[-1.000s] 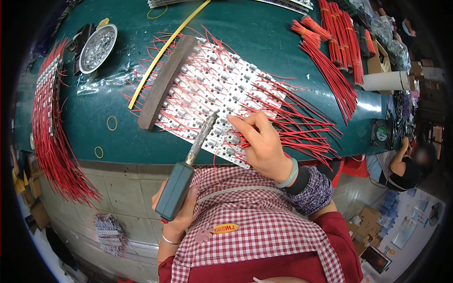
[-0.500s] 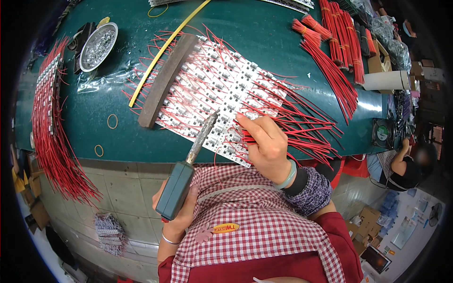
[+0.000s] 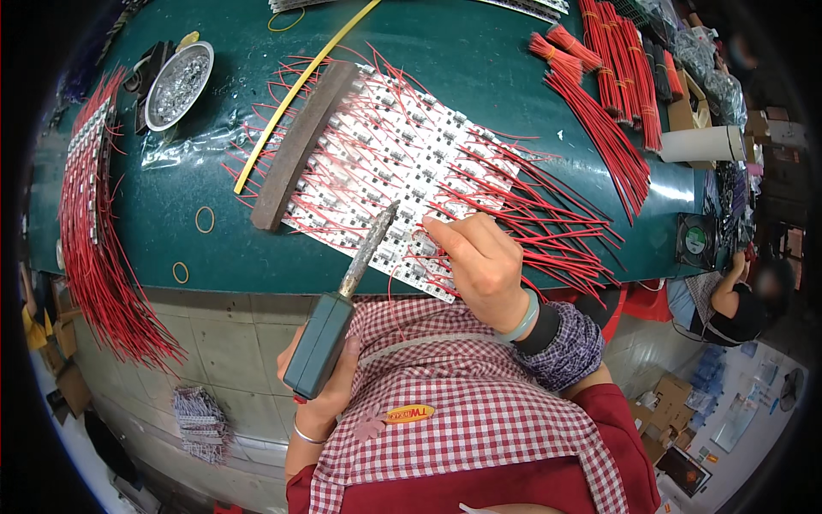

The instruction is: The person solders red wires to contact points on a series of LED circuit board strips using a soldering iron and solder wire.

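My left hand [image 3: 342, 375] is wrapped round the green handle of a soldering iron [image 3: 318, 344]. The iron's crusted metal tip rests at, or just above, the middle of a white circuit board panel [image 3: 416, 185] with rows of small dark parts. Close to that tip, my right hand [image 3: 486, 267] is closed in a pinch at the panel; a red wire appears to be between thumb and forefinger, largely hidden by them. Red wires [image 3: 548, 224] fan out from the panel's right side. A dark bar [image 3: 301, 150] lies across the panel's left part.
A yellow strip [image 3: 295, 90] lies beyond the bar. On the green table [image 3: 171, 231] are a metal bowl of shiny bits [image 3: 178, 87], a wired panel [image 3: 90, 171] at left, loose red wires [image 3: 604, 141] and wire bundles [image 3: 629, 68] at right. Another person [image 3: 728, 295] sits far right.
My right hand's fingertips have shifted slightly left along the panel, nearer the iron's tip. The soldering iron and my left hand stay almost where they were.
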### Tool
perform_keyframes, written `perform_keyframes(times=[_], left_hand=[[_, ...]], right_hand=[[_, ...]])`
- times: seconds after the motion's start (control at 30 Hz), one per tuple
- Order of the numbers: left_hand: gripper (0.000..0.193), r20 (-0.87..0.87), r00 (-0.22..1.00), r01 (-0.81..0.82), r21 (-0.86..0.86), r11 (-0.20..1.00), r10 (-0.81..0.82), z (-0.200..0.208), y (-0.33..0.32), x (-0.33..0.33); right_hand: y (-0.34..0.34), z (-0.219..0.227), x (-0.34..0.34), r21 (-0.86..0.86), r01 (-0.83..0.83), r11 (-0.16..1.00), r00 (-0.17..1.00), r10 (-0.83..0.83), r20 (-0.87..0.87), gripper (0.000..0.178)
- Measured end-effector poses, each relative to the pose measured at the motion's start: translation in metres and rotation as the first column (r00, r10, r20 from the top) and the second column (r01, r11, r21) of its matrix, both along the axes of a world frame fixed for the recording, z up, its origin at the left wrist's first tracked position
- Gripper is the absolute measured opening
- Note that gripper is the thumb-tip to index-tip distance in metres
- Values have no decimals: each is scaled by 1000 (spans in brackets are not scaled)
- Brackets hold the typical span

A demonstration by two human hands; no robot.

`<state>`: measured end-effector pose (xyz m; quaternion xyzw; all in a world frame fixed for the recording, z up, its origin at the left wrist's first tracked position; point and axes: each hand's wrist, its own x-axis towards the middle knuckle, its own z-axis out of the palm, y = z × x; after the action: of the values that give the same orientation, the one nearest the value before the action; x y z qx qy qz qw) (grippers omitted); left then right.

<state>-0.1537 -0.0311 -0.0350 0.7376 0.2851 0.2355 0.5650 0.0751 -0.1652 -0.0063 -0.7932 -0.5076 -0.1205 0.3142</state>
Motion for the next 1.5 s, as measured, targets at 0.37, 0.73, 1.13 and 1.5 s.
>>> perform_keyframes(times=[0.37, 0.73, 1.13, 1.5], left_hand=[[21, 8, 998, 64, 88, 994, -65, -2, 1, -3], [20, -49, 991, 133, 132, 982, -128, 23, 3, 8], [21, -99, 982, 166, 54, 985, -160, 29, 6, 16], [18, -111, 977, 190, 87, 978, -180, 35, 7, 21]], right_hand=[[-1, 1, -3, -74, -49, 996, 999, 50, 12, 39], [1, 1, -4, -165, -49, 985, 997, 58, 48, 31], [1, 2, -3, -184, -57, 981, 997, 64, 31, 30], [2, 0, -2, -170, -58, 984, 996, 68, 53, 29]])
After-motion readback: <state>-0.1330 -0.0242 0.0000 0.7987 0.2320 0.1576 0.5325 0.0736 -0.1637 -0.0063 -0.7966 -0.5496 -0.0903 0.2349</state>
